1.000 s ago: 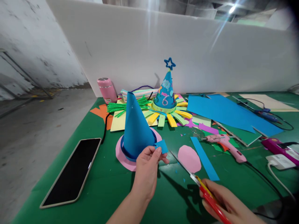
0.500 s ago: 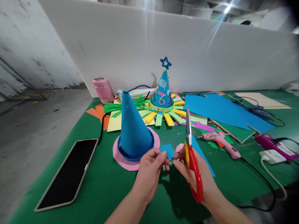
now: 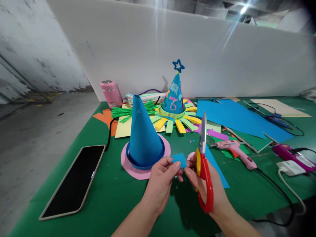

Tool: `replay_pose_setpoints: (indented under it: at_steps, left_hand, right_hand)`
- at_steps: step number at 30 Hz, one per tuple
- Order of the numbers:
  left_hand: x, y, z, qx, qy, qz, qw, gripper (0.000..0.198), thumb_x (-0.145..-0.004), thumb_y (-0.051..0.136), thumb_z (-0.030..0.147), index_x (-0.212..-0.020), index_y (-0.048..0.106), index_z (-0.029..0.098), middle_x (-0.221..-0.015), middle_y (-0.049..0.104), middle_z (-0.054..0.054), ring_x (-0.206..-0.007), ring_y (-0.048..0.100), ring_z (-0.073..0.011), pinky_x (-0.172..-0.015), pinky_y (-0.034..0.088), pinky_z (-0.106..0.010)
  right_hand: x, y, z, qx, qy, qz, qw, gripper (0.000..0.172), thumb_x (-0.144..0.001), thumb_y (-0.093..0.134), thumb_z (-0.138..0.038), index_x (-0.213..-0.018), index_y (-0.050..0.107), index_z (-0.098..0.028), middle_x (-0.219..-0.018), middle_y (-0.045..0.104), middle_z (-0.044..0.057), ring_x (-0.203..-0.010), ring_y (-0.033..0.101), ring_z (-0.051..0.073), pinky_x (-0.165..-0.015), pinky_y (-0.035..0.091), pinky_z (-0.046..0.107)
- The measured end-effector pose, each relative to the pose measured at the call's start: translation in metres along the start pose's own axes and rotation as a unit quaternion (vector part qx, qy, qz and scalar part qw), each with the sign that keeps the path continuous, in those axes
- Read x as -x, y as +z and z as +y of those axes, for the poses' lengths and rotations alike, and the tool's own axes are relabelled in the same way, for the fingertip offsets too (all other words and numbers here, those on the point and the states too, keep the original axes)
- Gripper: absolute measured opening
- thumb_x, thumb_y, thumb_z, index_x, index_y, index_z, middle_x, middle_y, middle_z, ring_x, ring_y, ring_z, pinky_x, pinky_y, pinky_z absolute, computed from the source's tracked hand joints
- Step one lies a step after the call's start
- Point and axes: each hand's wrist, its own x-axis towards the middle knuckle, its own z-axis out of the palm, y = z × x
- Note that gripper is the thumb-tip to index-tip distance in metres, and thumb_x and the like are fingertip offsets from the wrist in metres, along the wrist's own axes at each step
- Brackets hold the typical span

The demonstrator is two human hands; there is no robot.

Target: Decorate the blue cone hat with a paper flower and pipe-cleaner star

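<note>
Pinching a small blue paper piece (image 3: 182,159) between thumb and fingers, the person's left hand (image 3: 161,181) is at the near middle of the green table (image 3: 113,194), just right of a tall blue cone (image 3: 143,138). The right hand (image 3: 216,186) grips red-and-yellow scissors (image 3: 203,161) against its palm, the blades pointing to the far side and lying together. Its thumb and forefinger tips meet the right edge of the blue piece; whether they pinch it firmly is hard to make out.

The cone stands upright on a round pink brim (image 3: 126,166), its base ringed by a blue band. Partly hidden behind the right hand are a pink paper shape (image 3: 190,155) and a long blue strip (image 3: 218,169).

On the far side stands a decorated hat (image 3: 173,100) bearing a 6, topped by a blue star (image 3: 178,65) and circled by yellow and green paper tabs. Left of it lie green pipe cleaners (image 3: 120,112), with a pink flask (image 3: 111,94) beyond them. A phone (image 3: 74,182) rests at the near left. To the right, a pink glue gun (image 3: 238,151) lies nearer than large blue sheets (image 3: 229,117).
</note>
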Motion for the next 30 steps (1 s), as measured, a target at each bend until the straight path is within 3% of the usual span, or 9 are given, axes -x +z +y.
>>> replay_pose_setpoints:
  at_steps: [10,16,23,30]
  left_hand:
    - [0.0012,0.0021,0.0012,0.015,0.008,-0.013,1.000,0.011,-0.067,0.062,0.020,-0.063,0.053,0.015,-0.057,0.057,0.002,-0.052,0.051,-0.0094,-0.056,0.041,-0.022]
    - [0.0014,0.0007,0.0006,0.009,0.018,-0.019,1.000,0.010,-0.071,0.059,0.019,-0.065,0.052,0.016,-0.059,0.058,0.001,-0.055,0.052,-0.0094,-0.059,0.040,-0.023]
    - [0.0023,0.0005,0.0004,0.010,0.018,-0.012,1.000,0.011,-0.070,0.060,0.020,-0.064,0.053,0.015,-0.059,0.058,0.001,-0.054,0.052,-0.0098,-0.058,0.041,-0.023]
    - [0.0023,0.0002,0.0000,-0.004,0.021,-0.018,1.000,0.009,-0.073,0.058,0.018,-0.066,0.054,0.015,-0.059,0.057,0.001,-0.054,0.051,-0.0084,-0.058,0.040,-0.021]
  right_hand:
    - [-0.0001,0.0026,0.0026,-0.047,0.038,-0.025,0.998,0.028,-0.064,0.068,-0.029,-0.081,0.047,-0.021,-0.066,0.052,-0.005,-0.049,0.055,0.009,-0.039,0.041,0.018]
    - [-0.0003,0.0008,0.0058,-0.049,0.037,-0.028,0.998,0.029,-0.065,0.069,-0.027,-0.084,0.048,-0.022,-0.070,0.053,-0.005,-0.057,0.056,0.010,-0.055,0.048,0.022]
    - [0.0006,0.0027,0.0040,-0.042,0.039,-0.012,0.998,0.030,-0.063,0.070,-0.029,-0.083,0.048,-0.022,-0.067,0.054,-0.004,-0.054,0.055,0.011,-0.045,0.044,0.020]
    - [0.0017,0.0032,0.0059,-0.112,0.058,-0.012,0.992,0.030,-0.063,0.069,-0.028,-0.084,0.048,-0.021,-0.062,0.056,-0.004,-0.045,0.050,0.009,-0.038,0.036,0.018]
